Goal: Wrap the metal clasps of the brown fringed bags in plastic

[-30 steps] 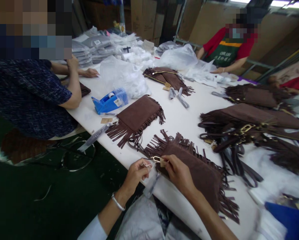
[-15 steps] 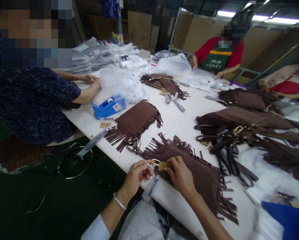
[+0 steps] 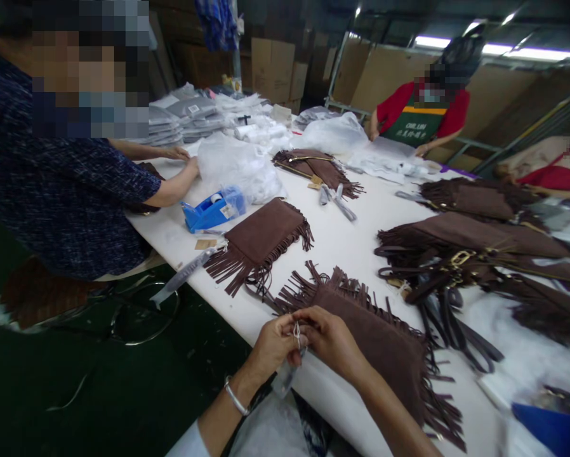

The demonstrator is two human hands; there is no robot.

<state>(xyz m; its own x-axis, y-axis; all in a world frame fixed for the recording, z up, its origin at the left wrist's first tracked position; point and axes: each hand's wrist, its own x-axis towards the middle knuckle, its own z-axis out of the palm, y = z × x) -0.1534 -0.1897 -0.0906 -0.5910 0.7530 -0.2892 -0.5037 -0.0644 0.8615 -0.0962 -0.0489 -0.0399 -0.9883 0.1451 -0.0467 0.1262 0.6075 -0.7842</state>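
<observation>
A brown fringed bag point(image 3: 375, 343) lies at the near edge of the white table. Over its left corner, my left hand point(image 3: 278, 343) pinches a thin white string point(image 3: 297, 331). My right hand point(image 3: 330, 336) meets it there, fingertips pressed together at the same string. A clear plastic-wrapped piece point(image 3: 284, 379) hangs below my fingers. The bag's metal ring and tan tag are hidden behind my hands. Further left lies a second brown fringed bag point(image 3: 266, 231), with a tan tag point(image 3: 205, 244) and a plastic-wrapped strip point(image 3: 183, 277) beside it.
A blue tape dispenser point(image 3: 213, 209) stands at the left near plastic bags point(image 3: 237, 165). More brown bags point(image 3: 475, 235) with straps are piled at the right. A person in dark blue point(image 3: 75, 190) sits at the left; a person in a green apron point(image 3: 411, 120) works across the table point(image 3: 332, 235).
My right hand has moved left to meet my left hand at the string. The metal ring and tan tag that showed between them are now covered. The view has shifted slightly.
</observation>
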